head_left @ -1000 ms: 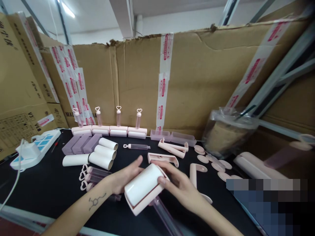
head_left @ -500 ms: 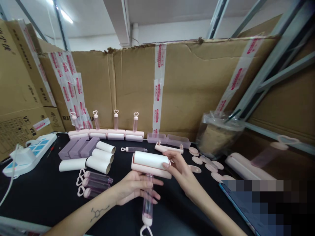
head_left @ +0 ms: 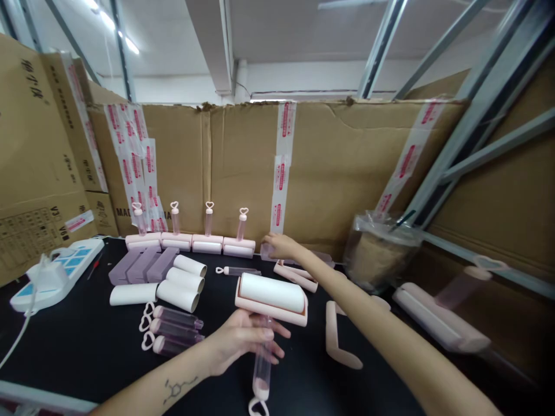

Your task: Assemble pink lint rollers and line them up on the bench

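Observation:
My left hand (head_left: 243,341) is closed around the clear pinkish handle (head_left: 261,370) of a lint roller, its heart-shaped loop pointing down. The white paper roll (head_left: 273,292) sits in the roller's pink head (head_left: 271,312), facing up. Reaching to the back of the table, my right hand (head_left: 281,246) has its fingers curled on a translucent purple cover (head_left: 266,252), which it partly hides. Just in front of that hand lies a pink roller frame (head_left: 297,276). Another pink bracket-shaped part (head_left: 333,335) rests below my right forearm.
Finished-looking lint rollers (head_left: 207,244) stand along the cardboard wall (head_left: 234,167). Purple covers (head_left: 143,267), white rolls (head_left: 182,294) and loose handles (head_left: 177,329) lie at left, beside a power strip (head_left: 56,280). A bagged cup (head_left: 377,254) and another roller (head_left: 442,318) are at right.
My right hand has left the white roll and moved back to the purple cover. My left hand still holds the lint roller. The view has shifted, and the phone at right is out of sight.

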Action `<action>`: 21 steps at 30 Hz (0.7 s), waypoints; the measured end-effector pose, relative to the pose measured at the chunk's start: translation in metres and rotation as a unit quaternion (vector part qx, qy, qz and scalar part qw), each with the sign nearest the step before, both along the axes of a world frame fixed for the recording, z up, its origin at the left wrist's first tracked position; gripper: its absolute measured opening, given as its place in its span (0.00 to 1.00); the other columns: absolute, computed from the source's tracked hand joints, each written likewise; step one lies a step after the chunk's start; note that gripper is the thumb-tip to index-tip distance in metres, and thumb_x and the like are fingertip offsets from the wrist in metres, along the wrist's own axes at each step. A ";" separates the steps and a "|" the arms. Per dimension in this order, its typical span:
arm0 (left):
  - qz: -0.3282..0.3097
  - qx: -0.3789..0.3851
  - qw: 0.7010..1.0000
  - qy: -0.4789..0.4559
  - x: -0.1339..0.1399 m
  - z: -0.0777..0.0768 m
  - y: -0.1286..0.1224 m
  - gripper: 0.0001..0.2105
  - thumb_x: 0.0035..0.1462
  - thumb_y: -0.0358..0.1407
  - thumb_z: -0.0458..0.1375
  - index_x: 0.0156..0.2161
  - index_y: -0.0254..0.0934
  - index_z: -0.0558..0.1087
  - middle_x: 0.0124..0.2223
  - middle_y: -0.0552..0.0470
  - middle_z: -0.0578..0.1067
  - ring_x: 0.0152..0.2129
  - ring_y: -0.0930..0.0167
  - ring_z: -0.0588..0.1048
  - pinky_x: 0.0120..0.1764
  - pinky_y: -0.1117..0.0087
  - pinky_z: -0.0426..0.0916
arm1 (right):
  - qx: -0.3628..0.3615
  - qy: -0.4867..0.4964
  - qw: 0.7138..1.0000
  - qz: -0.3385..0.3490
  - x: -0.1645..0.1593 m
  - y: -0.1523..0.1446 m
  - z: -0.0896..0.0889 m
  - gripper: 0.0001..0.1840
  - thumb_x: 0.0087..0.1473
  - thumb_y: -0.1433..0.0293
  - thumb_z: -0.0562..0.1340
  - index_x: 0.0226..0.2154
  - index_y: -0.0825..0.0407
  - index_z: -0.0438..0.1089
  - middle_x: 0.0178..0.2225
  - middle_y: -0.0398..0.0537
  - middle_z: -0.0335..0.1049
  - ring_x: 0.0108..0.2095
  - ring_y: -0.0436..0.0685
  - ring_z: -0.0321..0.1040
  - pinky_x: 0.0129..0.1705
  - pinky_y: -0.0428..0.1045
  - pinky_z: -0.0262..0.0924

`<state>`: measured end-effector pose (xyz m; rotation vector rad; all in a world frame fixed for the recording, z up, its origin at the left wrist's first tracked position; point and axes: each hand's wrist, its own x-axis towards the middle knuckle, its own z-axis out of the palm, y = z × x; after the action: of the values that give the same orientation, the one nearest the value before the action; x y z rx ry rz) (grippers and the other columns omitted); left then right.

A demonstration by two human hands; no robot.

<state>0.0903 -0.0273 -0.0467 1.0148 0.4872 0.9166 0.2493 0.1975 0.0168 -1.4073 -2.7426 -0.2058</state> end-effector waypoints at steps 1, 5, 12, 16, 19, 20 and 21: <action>-0.002 0.000 1.000 -0.001 0.000 -0.001 0.000 0.17 0.47 0.33 0.62 0.44 0.30 0.71 0.42 0.40 0.72 0.28 0.70 0.74 0.33 0.67 0.69 | -0.003 -0.022 1.000 -0.008 -0.007 0.007 -0.005 0.16 0.57 0.66 0.57 0.47 0.54 0.64 0.48 0.51 0.65 0.43 0.56 0.66 0.43 0.57 0.64; -0.013 0.001 1.000 -0.007 0.001 -0.003 0.000 0.18 0.46 0.35 0.63 0.44 0.30 0.71 0.42 0.40 0.73 0.27 0.70 0.74 0.32 0.67 0.69 | 0.000 -0.083 0.996 -0.033 -0.020 0.022 -0.019 0.17 0.57 0.66 0.58 0.48 0.54 0.63 0.47 0.51 0.65 0.42 0.57 0.67 0.42 0.56 0.64; -0.025 0.008 1.000 -0.006 0.003 -0.008 0.002 0.19 0.45 0.36 0.64 0.44 0.30 0.70 0.41 0.40 0.73 0.27 0.70 0.74 0.32 0.66 0.69 | 0.037 -0.094 0.995 0.000 -0.011 0.020 -0.021 0.17 0.57 0.66 0.58 0.48 0.54 0.63 0.48 0.51 0.64 0.44 0.57 0.66 0.43 0.57 0.64; -0.015 0.013 1.000 -0.003 0.002 -0.009 0.003 0.20 0.45 0.36 0.64 0.44 0.31 0.70 0.41 0.41 0.73 0.27 0.69 0.75 0.31 0.66 0.69 | 0.057 -0.041 0.997 0.017 0.003 0.011 0.004 0.17 0.56 0.65 0.59 0.47 0.55 0.64 0.47 0.51 0.65 0.43 0.57 0.66 0.43 0.57 0.63; -0.009 0.022 1.000 0.005 0.002 -0.006 0.002 0.19 0.46 0.36 0.63 0.44 0.31 0.69 0.40 0.42 0.73 0.27 0.69 0.75 0.31 0.67 0.68 | 0.089 0.037 0.995 0.011 0.020 -0.005 0.034 0.25 0.48 0.65 0.64 0.48 0.56 0.62 0.45 0.56 0.65 0.44 0.63 0.64 0.44 0.57 0.61; -0.006 0.026 1.000 0.010 0.001 -0.004 0.002 0.19 0.46 0.37 0.63 0.43 0.31 0.69 0.40 0.42 0.73 0.27 0.70 0.74 0.31 0.67 0.68 | 0.103 0.071 0.992 0.007 0.025 -0.013 0.043 0.28 0.46 0.65 0.64 0.49 0.56 0.60 0.45 0.57 0.63 0.45 0.65 0.63 0.45 0.57 0.60; -0.002 0.032 0.999 0.015 0.001 -0.002 0.001 0.19 0.46 0.37 0.63 0.43 0.31 0.69 0.40 0.42 0.73 0.26 0.70 0.74 0.31 0.68 0.68 | 0.118 0.104 0.988 0.002 0.030 -0.023 0.051 0.30 0.46 0.64 0.63 0.51 0.55 0.58 0.47 0.58 0.62 0.46 0.65 0.63 0.46 0.56 0.59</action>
<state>0.0909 -0.0260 -0.0485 1.0878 0.4841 0.9193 0.2797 0.1743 0.0676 -1.2815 -2.4602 -0.3475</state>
